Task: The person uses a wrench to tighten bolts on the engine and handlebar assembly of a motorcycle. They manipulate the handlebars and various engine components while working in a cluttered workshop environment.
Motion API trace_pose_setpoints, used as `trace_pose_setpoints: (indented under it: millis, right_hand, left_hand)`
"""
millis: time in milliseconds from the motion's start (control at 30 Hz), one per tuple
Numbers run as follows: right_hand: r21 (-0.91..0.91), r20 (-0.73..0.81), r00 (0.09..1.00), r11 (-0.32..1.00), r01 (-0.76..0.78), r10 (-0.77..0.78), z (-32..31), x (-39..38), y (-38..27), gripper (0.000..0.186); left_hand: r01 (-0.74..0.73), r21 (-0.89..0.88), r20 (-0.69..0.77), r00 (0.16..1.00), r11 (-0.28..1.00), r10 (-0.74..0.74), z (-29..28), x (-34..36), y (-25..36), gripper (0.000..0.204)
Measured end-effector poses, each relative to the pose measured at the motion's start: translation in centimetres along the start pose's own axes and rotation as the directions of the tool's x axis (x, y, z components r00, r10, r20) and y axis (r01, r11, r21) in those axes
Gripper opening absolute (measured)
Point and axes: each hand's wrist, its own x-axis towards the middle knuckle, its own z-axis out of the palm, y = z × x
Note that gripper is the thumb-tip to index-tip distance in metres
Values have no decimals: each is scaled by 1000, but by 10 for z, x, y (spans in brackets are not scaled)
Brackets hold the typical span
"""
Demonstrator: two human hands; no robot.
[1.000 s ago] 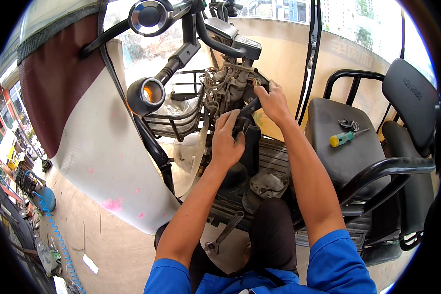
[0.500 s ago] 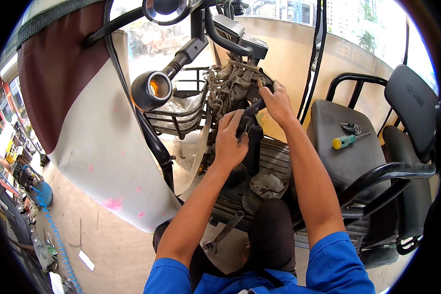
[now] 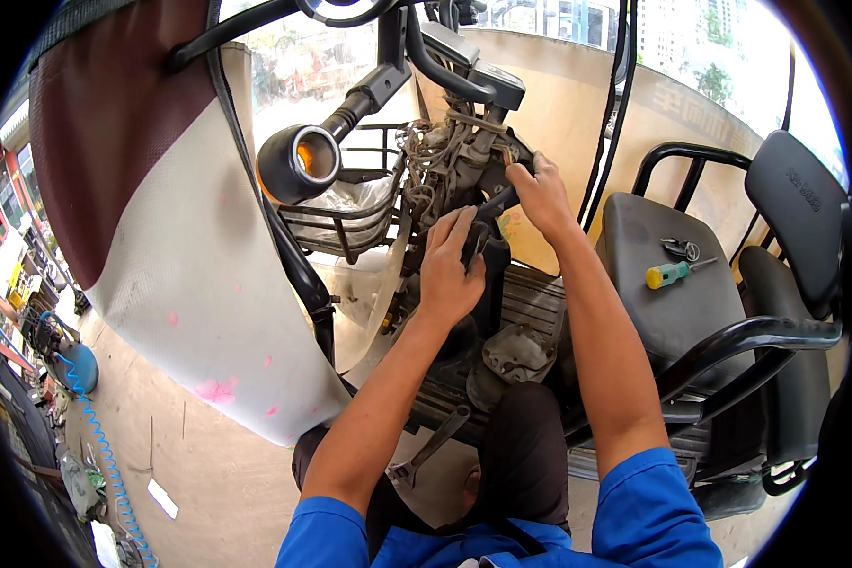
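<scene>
At the front of a three-wheeled vehicle, both my hands are on a black tube-like piece [image 3: 499, 203] below the handlebar. My left hand [image 3: 452, 270] curls over its lower end, fingers bent around it above a black upright housing [image 3: 488, 293]. Further up and to the right, my right hand [image 3: 545, 201] grips the upper end with thumb and fingers; its fingertips are partly hidden. Just left of that hand, a dusty tangle of wires and connectors [image 3: 437, 180] hangs around the steering column.
On the grey seat [image 3: 634, 227] lie a green-and-yellow screwdriver [image 3: 667, 275] and keys [image 3: 680, 248]. An adjustable wrench [image 3: 434, 447] leans by my knee, near a dusty metal cover [image 3: 518, 354]. Left are a turn-signal lamp [image 3: 300, 165], wire basket [image 3: 346, 227] and pale fabric screen [image 3: 199, 331].
The view has shifted slightly, with the handlebar a little higher in the picture. Both hands keep their grip on the black piece, nearly in the same place.
</scene>
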Motion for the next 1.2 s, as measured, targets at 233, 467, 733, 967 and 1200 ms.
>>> trace_pose_setpoints:
  millis: [233,467,733,967,1200]
  right_hand:
    - [118,84,989,985,-129,119,-9,12,-4,56]
    - [252,129,971,940,-228,201,-15,31,2,41]
    - [297,140,960,914,-275,244,-21,43,-2,36]
    - [286,162,960,920,-269,230,-21,45,0,38]
    - [283,122,971,930,-234,208,-16,38,0,40]
  left_hand:
    - [27,-21,2,1000,999,-27,4,4,0,63]
    - [-19,35,-20,1000,999,20,13,15,3,66]
    - [-44,123,-29,998,991,48,26,24,4,71]
    - [-18,31,5,1000,999,18,12,25,-4,65]
    - [189,267,-152,977,945,-152,6,15,-41,47]
